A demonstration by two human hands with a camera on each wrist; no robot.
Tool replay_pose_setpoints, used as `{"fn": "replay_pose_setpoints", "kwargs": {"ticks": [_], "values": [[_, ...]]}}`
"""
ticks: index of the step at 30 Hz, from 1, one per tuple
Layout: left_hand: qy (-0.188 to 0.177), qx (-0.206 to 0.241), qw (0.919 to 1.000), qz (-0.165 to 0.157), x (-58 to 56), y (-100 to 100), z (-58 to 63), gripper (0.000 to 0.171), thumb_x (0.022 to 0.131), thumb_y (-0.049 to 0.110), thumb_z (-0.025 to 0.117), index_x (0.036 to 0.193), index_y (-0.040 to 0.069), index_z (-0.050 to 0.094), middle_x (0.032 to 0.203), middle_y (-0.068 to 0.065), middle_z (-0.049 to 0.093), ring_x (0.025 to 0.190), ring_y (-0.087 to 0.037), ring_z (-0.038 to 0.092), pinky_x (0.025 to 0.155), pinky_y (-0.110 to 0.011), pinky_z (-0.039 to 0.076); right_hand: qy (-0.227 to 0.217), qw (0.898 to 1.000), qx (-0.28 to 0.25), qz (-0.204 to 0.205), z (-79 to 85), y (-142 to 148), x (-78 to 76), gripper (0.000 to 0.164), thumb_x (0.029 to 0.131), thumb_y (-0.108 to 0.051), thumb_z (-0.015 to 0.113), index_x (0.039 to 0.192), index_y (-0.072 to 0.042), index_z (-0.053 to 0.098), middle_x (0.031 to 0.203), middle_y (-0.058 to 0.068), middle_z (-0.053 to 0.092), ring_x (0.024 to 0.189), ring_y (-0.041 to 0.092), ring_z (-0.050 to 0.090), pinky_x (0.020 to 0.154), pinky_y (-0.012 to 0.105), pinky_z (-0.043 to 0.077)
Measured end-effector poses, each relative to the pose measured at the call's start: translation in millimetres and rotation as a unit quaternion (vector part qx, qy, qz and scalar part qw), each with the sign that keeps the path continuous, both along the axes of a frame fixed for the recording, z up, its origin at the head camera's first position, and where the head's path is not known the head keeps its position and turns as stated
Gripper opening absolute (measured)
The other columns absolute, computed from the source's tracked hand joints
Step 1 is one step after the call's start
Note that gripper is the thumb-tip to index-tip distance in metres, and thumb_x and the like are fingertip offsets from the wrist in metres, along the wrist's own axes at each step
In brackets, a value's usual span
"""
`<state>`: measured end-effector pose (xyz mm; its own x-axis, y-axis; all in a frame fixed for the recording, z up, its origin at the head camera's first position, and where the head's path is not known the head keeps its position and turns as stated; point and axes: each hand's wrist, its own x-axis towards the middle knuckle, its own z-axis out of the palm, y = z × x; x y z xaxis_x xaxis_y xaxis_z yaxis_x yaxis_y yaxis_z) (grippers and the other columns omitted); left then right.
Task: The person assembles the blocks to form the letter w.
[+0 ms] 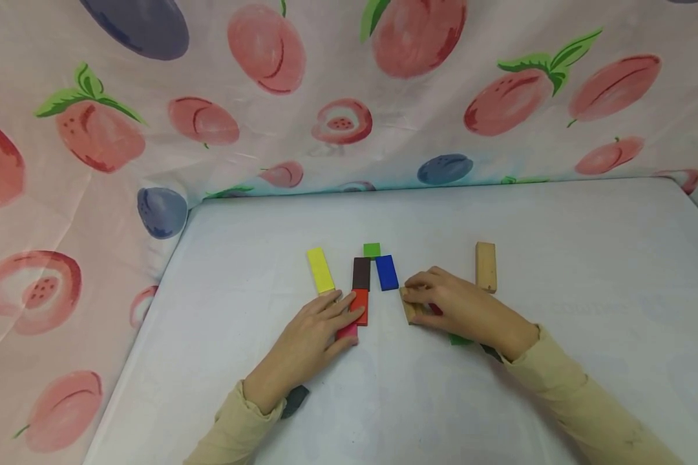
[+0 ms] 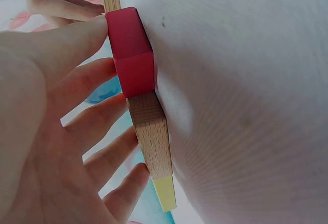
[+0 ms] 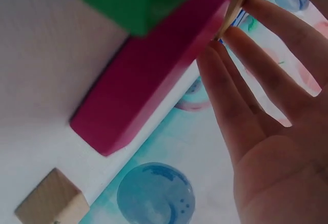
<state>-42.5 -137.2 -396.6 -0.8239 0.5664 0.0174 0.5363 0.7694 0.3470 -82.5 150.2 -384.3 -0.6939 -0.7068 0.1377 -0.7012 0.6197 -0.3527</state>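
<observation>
My left hand (image 1: 305, 329) rests its fairly straight fingers along a row of blocks. Its thumb touches the pink block (image 1: 346, 332), and other fingertips lie on the red block (image 1: 359, 307). A wooden block (image 2: 152, 137) and a yellow block (image 1: 321, 270) continue that row beyond the pink one. My right hand (image 1: 465, 310) pinches a small wooden block (image 1: 410, 309) between thumb and fingers on the table. Beside the right fingers lies a long magenta block (image 3: 148, 70), mostly covered by the hand in the head view. A green block (image 1: 459, 340) shows under that hand.
A dark brown block (image 1: 361, 274), a blue block (image 1: 386, 272) and a small green block (image 1: 371, 250) stand between the hands and further back. A wooden block (image 1: 485, 267) stands at right. A dark block (image 1: 294, 402) lies by the left wrist. Fruit-patterned cloth (image 1: 337, 84) hangs behind the table.
</observation>
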Motion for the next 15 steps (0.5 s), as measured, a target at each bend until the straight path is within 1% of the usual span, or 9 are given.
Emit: {"fn": "replay_pose_setpoints", "kwargs": {"ticks": [3,8,15], "values": [[0.004,0.001,1.0,-0.003,0.1,0.0,-0.3,0.048,0.095,0.039,0.066,0.139,0.019,0.06,0.154,-0.001,0.044,0.145,-0.026,0.037,0.119,-0.043,0.031,0.009,1.0,-0.009,0.006,-0.3,-0.4,2.0,0.037,0.084,-0.025,0.081,0.116,-0.009,0.075,0.116,0.005,0.067,0.104,0.017,0.059,0.083,0.031,0.057],[0.012,0.002,0.9999,-0.007,-0.3,0.1,-0.7,0.048,0.095,0.038,0.067,0.138,0.018,0.061,0.153,-0.002,0.046,0.144,-0.027,0.038,0.119,-0.044,0.032,0.005,1.0,-0.01,0.01,-1.6,-2.5,3.6,0.036,0.084,-0.027,0.08,0.116,-0.01,0.075,0.117,0.004,0.066,0.105,0.016,0.059,0.084,0.031,0.057],[-0.001,-0.01,1.0,0.0,0.4,0.8,0.4,0.048,0.096,0.04,0.065,0.139,0.02,0.06,0.154,-0.001,0.044,0.145,-0.025,0.036,0.119,-0.043,0.031,0.006,1.0,-0.009,0.011,-1.9,-9.0,5.1,0.033,0.084,-0.026,0.081,0.113,-0.012,0.076,0.115,0.004,0.066,0.105,0.016,0.059,0.084,0.03,0.058]]}}
